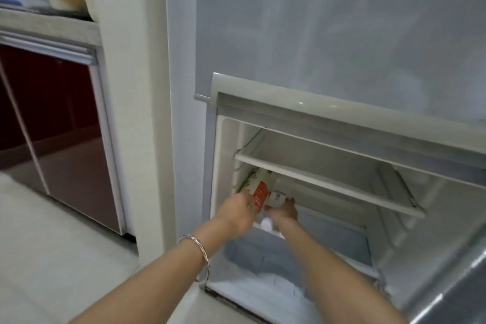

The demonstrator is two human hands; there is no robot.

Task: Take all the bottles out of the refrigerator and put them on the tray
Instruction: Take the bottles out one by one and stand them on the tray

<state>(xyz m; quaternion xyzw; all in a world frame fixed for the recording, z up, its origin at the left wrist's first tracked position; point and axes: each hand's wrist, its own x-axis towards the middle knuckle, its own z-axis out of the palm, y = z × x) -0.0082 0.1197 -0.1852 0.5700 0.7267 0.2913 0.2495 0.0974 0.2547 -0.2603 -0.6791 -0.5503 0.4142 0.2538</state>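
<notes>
Open refrigerator (289,113) beside red cabinet (60,126)

Upper fridge shelf (328,183) bare; bottles (276,197) beneath, blurred.

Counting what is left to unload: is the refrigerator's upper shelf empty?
Empty: the upper shelf shows bare across its visible length; the bottles sit below it.

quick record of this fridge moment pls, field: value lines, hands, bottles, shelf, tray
left hand: gripping red and green labelled bottle, tilted, under the shelf
right hand: on white bottle, grip blurred
third item: white cap between the wrists
upper shelf: bare
refrigerator: lower compartment open
tray: not in view
</notes>
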